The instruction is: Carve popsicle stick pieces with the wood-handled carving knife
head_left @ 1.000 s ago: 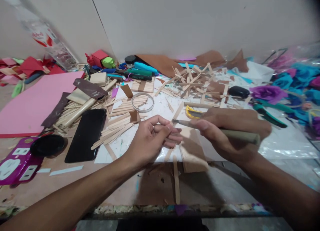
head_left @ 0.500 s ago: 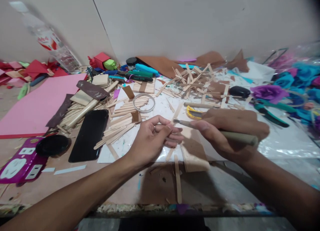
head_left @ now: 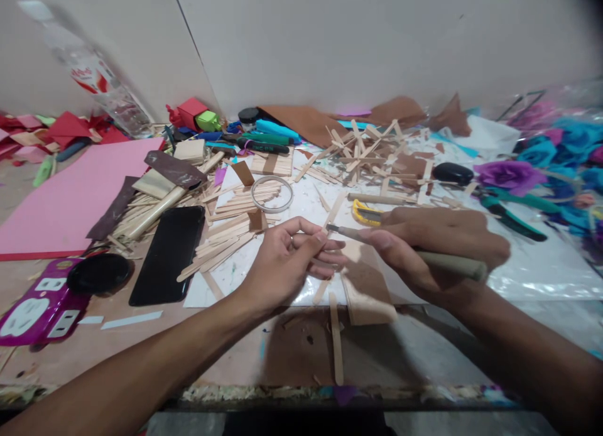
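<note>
Between thumb and fingers, my left hand (head_left: 287, 257) pinches a flat wooden craft stick (head_left: 336, 208) that points up and away. My right hand (head_left: 424, 247) is wrapped around the handle of a carving knife (head_left: 452, 264). The tool's short metal tip touches or sits very close to the craft stick, just beside my left fingertips. Below my hands lies a light wooden block (head_left: 370, 291), partly in shadow. A loose craft stick (head_left: 336, 342) rests left of that block, near the table's front edge.
Craft sticks (head_left: 221, 244) lie in piles at left, with a tape ring (head_left: 272, 195) on them. A black phone (head_left: 167, 256) is beside them. Behind my right hand are a yellow cutter (head_left: 366, 213) and a stick heap (head_left: 360, 150). Green pliers (head_left: 513, 217) lie right.
Almost nothing differs. My right hand and the carving knife have shifted very slightly to the right; my left hand keeps its pinch on the craft stick.
</note>
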A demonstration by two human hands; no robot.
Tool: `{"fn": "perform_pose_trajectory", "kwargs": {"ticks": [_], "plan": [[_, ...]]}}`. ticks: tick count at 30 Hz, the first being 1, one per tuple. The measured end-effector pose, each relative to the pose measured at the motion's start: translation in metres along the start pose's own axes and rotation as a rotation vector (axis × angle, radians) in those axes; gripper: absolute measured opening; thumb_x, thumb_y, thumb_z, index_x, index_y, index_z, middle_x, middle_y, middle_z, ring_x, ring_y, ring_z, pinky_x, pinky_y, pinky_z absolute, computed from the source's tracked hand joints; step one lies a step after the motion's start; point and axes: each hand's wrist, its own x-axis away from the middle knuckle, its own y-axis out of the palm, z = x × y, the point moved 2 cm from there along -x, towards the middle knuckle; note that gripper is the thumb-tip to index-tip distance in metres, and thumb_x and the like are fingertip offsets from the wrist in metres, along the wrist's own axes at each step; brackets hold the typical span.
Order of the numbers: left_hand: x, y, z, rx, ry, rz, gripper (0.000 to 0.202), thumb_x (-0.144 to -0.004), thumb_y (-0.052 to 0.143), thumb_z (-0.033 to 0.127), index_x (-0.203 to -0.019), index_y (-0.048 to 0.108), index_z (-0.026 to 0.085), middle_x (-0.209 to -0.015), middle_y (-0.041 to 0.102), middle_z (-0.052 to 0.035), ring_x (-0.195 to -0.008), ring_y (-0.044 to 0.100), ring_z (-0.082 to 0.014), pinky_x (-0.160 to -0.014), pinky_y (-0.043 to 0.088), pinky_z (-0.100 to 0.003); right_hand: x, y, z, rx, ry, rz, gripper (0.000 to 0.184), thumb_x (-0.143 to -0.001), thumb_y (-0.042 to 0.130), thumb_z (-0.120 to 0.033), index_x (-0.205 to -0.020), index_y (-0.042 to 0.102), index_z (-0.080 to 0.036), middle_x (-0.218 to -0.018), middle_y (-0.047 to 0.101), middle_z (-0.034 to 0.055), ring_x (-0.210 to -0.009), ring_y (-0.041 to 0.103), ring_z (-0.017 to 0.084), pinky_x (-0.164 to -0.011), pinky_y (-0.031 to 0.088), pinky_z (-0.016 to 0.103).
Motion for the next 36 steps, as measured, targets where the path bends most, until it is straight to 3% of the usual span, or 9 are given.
{"fn": "perform_pose_trajectory", "kwargs": {"ticks": [7,12,18,26,36], "plan": [[0.001,0.000,0.002,-0.015,0.006,-0.020,0.034,-0.086,0.086,0.040,-0.090,0.063,0.015,-0.092,0.084,-0.0119,-0.083,0.084,-0.0271,-0.062,0.066,-0.026,0.005,0.000,0.003,0.005,0.000,0.008,0.005,-0.093,0.080,-0.027,-0.088,0.082,-0.029,-0.064,0.074,-0.0010,-0.055,0.071,0.019,-0.047,0.053,0.032],[0.002,0.000,-0.001,-0.090,0.042,-0.019,0.031,-0.091,0.082,0.041,-0.092,0.063,0.016,-0.093,0.084,-0.0101,-0.083,0.084,-0.0242,-0.066,0.067,-0.027,-0.002,0.003,-0.001,-0.031,0.014,-0.033,0.015,-0.095,0.077,-0.021,-0.080,0.077,-0.025,-0.060,0.070,-0.0024,-0.049,0.066,0.015,-0.044,0.047,0.029],[0.007,0.002,-0.004,-0.274,0.121,-0.064,0.023,-0.100,0.072,0.038,-0.094,0.067,0.017,-0.095,0.083,-0.0065,-0.088,0.082,-0.0161,-0.076,0.065,-0.020,-0.008,0.008,-0.007,-0.030,-0.035,-0.127,0.023,-0.097,0.072,-0.018,-0.075,0.072,-0.024,-0.057,0.068,-0.0037,-0.047,0.062,0.013,-0.045,0.045,0.028],[-0.001,-0.002,-0.006,-0.168,0.032,0.036,0.025,-0.096,0.077,0.035,-0.090,0.061,0.016,-0.087,0.083,-0.0076,-0.076,0.082,-0.0186,-0.070,0.068,-0.025,-0.005,0.000,-0.016,0.093,0.030,0.027,0.029,-0.095,0.073,-0.016,-0.068,0.066,-0.022,-0.052,0.061,-0.0045,-0.041,0.056,0.012,-0.041,0.040,0.029],[0.000,0.001,-0.005,-0.123,0.037,0.033,0.028,-0.092,0.081,0.035,-0.090,0.062,0.015,-0.086,0.084,-0.0076,-0.074,0.082,-0.0171,-0.069,0.068,-0.024,-0.008,0.004,-0.013,0.071,0.033,0.037,0.037,-0.097,0.072,-0.015,-0.062,0.065,-0.021,-0.049,0.061,-0.0043,-0.040,0.058,0.012,-0.040,0.039,0.028]]}}
